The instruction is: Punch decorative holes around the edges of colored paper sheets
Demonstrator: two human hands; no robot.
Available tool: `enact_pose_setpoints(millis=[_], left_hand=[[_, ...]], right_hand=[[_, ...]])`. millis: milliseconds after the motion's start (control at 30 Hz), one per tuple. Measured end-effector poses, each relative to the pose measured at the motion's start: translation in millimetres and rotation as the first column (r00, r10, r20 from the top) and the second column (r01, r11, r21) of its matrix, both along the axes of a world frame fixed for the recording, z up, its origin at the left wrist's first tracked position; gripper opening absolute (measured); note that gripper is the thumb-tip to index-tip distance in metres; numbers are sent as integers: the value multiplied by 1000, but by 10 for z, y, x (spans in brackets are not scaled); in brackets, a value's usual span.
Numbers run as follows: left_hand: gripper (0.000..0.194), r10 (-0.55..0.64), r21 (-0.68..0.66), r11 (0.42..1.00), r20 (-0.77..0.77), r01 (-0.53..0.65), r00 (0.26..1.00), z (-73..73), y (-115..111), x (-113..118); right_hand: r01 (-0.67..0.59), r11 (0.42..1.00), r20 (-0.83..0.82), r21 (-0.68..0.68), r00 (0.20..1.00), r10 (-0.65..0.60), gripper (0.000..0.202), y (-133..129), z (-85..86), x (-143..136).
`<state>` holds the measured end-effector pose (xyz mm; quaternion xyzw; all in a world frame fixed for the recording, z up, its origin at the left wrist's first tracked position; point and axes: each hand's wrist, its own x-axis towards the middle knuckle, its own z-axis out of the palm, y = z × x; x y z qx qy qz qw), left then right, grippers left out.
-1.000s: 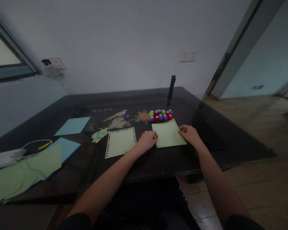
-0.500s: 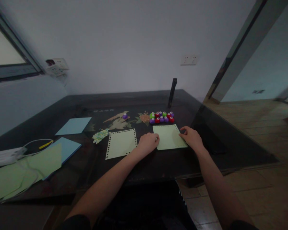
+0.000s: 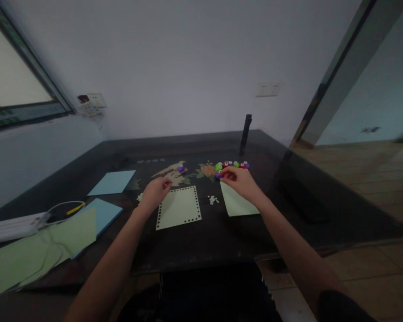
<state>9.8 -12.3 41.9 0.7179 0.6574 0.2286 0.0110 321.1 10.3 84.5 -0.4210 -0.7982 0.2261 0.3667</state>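
My left hand [image 3: 155,193] hovers by the top left corner of a pale green sheet [image 3: 178,208] with dark punched holes along its edges. Its fingers are curled together; what they hold, if anything, cannot be made out. My right hand [image 3: 240,181] reaches over a second pale green sheet [image 3: 237,202], thumb and forefinger closed at a small purple craft hole punch [image 3: 218,174] with a white eye-like top. Behind that hand stand several similar red, green and purple punches [image 3: 235,164], partly hidden. Small paper bits [image 3: 213,200] lie between the two sheets.
A lone purple punch [image 3: 181,168] stands farther back. Blue paper [image 3: 112,182], loose green sheets [image 3: 67,230] and a white device with a cable [image 3: 15,227] lie at left. A black upright object [image 3: 245,135] stands at the back right; a dark flat object [image 3: 304,201] lies right.
My left hand has moved left, off the gap between the sheets, uncovering the paper bits. My right hand has left the right sheet's edge and moved up-left to the punches.
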Motion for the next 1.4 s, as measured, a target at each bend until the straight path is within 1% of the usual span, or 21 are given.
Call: enact_pose_setpoints(millis=[67,133,167,200,233,333,467,567,667,800,933,1033,1133,1200,1267,1300,1367,1400], left_hand=[[24,-5,5,1000,-13,5,1000,-69,2,-128],[23,-19,0,1000,-33,19,999,-105,3,-178],[22,-23,-10,1000,-50,23,998,-113,4,-187],[21,-24,-26,999,-70,22,997,-117,5,-191],[21,-21,-50,999,-96,16,995,-121,5,-194],[25,-16,-138,990,-157,-6,988,-131,0,-206],[34,-20,-217,976,-163,-16,986,-135,-29,-199],[38,-9,-248,968,-149,-28,989,-123,-53,-173],[39,-8,-256,967,-110,-20,994,-123,-60,-167],[41,-19,-255,967,-94,-6,995,-160,-40,-187],[42,-39,-249,968,-84,17,996,-184,-18,-188],[35,-64,-234,971,-58,48,996,-167,-11,-176],[23,-95,-184,978,24,98,995,-128,-6,-180],[20,-98,-170,979,104,115,990,-99,1,-197],[22,-84,-176,977,189,118,978,-68,9,-221],[23,-78,-174,977,238,121,968,-53,12,-232],[23,-55,-150,982,359,116,932,-23,13,-248],[22,-38,-136,985,429,107,902,-9,10,-252]], right_hand=[[-85,996,15,-12,996,86,11,54,-10,-299],[-152,988,119,-26,981,154,11,116,-80,-584],[-166,985,190,-46,967,172,13,144,-131,-710],[-168,984,265,-65,947,179,15,167,-187,-822],[-158,986,330,-57,929,168,17,184,-247,-917],[-124,992,439,28,893,99,28,194,-420,-1106],[-141,981,496,130,866,59,42,163,-601,-1171],[-165,977,519,134,852,72,47,174,-693,-1147],[-191,975,524,116,845,103,49,214,-742,-1119],[-212,972,531,103,838,126,50,253,-753,-1108],[-211,976,517,62,843,149,49,278,-761,-1101],[-200,979,509,24,845,160,50,291,-769,-1090],[-179,984,475,18,867,149,51,291,-760,-1077],[-170,985,427,11,892,149,48,295,-747,-1068],[-163,986,332,-39,928,167,42,316,-740,-1058],[-152,985,259,-80,951,168,40,334,-740,-1052],[-124,973,66,-194,988,139,40,380,-750,-1036],[-121,957,-41,-265,993,115,42,404,-758,-1027]])
